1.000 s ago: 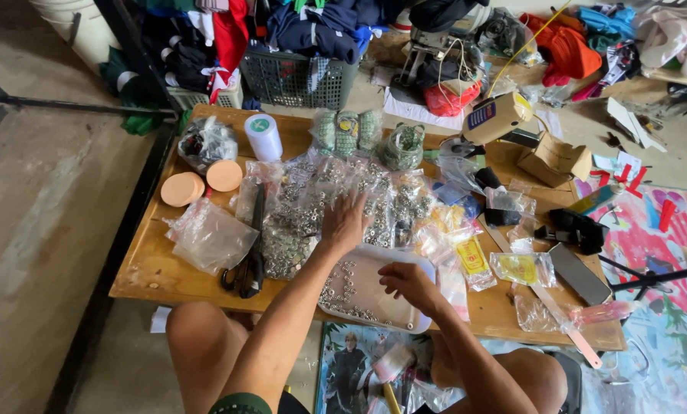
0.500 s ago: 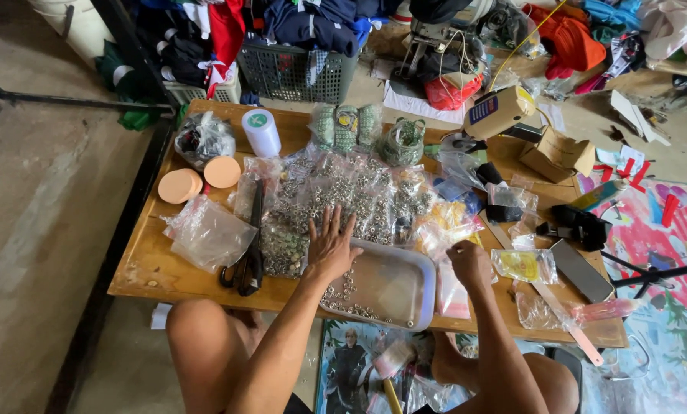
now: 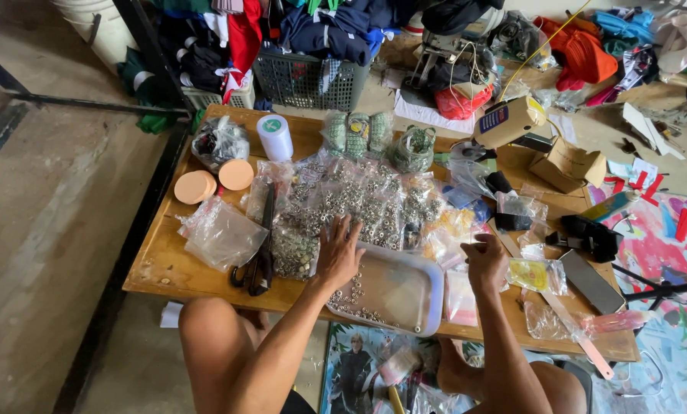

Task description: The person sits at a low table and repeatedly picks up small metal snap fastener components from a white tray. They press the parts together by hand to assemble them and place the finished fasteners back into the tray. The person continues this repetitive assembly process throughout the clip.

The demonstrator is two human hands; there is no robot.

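Metal rings (image 3: 351, 201) in clear bags lie under the left hand (image 3: 338, 253), which rests flat with fingers spread, its heel hiding the white tray's (image 3: 405, 295) near-left corner. Beside the tray, the right hand (image 3: 485, 261) is curled; its grip cannot be made out. Black scissors (image 3: 260, 261) lie near the wooden tabletop's (image 3: 167, 261) front edge.

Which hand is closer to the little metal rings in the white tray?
Probably the left hand: it rests spread at the white tray's upper left edge, by the little metal rings. The right hand sits beyond the tray's right side, over plastic bags.
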